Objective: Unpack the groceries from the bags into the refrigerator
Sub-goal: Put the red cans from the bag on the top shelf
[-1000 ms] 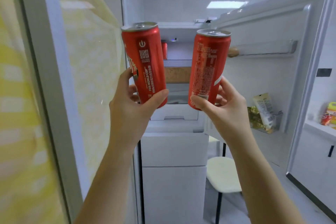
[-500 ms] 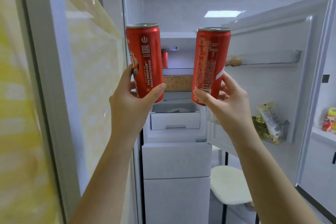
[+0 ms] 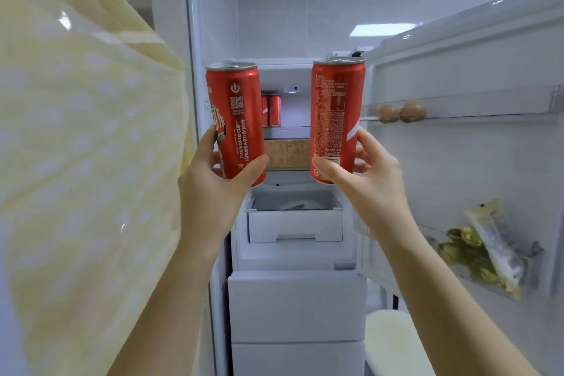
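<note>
Coca-Cola can [image 3: 335, 113], FIFA WORLD CUP can [image 3: 236, 122]

Glossy metal can [image 3: 235, 122], smooth plastic drawer [image 3: 295, 224]

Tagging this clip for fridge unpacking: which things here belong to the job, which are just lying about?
Job: left can in left hand; right can in right hand; shelved cans; refrigerator.
Lying about: door eggs; door packets; stool.
</note>
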